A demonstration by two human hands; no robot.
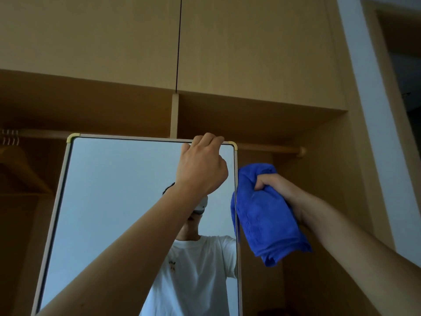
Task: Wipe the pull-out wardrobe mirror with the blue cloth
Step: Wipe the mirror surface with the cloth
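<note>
**Two hands up at the mirror, glass not yet wiped**

Most of the view is taken by the tall light-brown wooden wardrobe (pixel 250 53), with closed upper doors and an open hanging space below. In front of it stands the pull-out rectangular mirror with a pale frame and brass-coloured corners (pixel 114 190), drawn out and facing the person. The soft blue microfibre cloth (pixel 262 220) hangs bunched just beside the mirror's right edge, off the glass; whether it touches the frame I cannot tell. The left hand (pixel 201 169) has its fingers curled over the top bar of the frame, near the right corner, and grips it. The right hand (pixel 271 183) is closed round the upper part of the cloth, and the rest hangs loose.

The risks, as I judge them: the mirror sits on a slide, so a firm push with the cloth could make it swing or roll back if the left hand loosens. The loose lower fold may drag and leave streaks. The gripping fingers can also leave marks on the upper glass.
</note>
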